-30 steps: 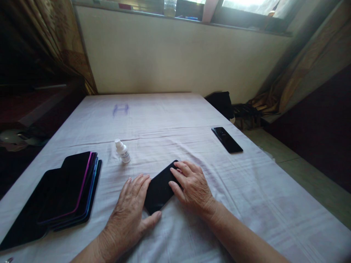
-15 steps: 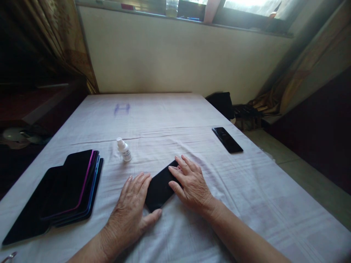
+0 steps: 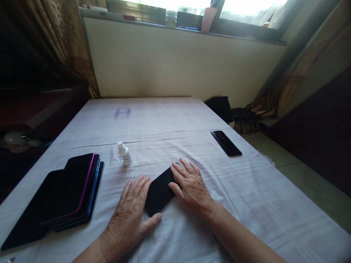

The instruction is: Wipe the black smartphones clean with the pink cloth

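Observation:
A black phone lies diagonally on the white sheet, right in front of me. My left hand rests flat on the cloth along the phone's left edge, thumb near its lower corner. My right hand lies palm down, its fingers laid over the phone's upper right end. Neither hand lifts the phone; both press or steady it against the sheet.
A small white bottle stands just beyond the phone. A stack of several dark phones lies at the left. Another black phone lies near the right edge. A wall with a window sill rises behind; floor drops off at right.
The hands and the phone between them have barely shifted. My head has tipped up slightly, so everything sits a little lower in view and more of the window shows.

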Tool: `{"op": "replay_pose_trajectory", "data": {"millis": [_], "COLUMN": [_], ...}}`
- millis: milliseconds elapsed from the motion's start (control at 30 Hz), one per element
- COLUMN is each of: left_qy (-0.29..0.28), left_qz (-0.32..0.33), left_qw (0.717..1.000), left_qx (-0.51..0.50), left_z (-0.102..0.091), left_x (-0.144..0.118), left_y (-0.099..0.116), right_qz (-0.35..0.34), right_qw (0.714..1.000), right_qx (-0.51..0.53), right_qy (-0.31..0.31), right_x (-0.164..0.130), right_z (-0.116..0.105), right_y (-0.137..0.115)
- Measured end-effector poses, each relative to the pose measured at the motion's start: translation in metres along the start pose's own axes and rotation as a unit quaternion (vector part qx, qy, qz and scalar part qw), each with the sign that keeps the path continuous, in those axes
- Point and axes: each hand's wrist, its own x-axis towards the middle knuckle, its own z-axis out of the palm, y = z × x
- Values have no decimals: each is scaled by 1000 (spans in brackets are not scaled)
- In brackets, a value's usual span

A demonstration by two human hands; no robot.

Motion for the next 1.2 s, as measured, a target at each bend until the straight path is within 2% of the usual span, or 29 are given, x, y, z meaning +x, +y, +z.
{"op": "replay_pose_trajectory", "data": {"millis": [167, 433, 700, 867, 1200], "left_qy": [3, -8, -9, -12, -9], "left_qz": [-1, -5, -6, -9, -5], "left_qw": [1000, 1000, 1000, 1000, 1000], "left_qx": [-4, -7, -12, -9, -6], "left_z": [1, 2, 1, 0, 0], "left_x": [-1, -2, -2, -1, -1], "left_y": [0, -1, 0, 0, 0], "right_qz": [-35, 55, -2, -23, -45], "right_qw": [999, 997, 995, 993, 998], "right_qx": [11, 5, 80, 101, 46], "right_qy": [1, 50, 68, 51, 20], "right_x": [-3, -3, -15, -21, 12], "right_z": [-2, -9, -7, -13, -12], "right_y": [-3, 16, 43, 50, 54]}}
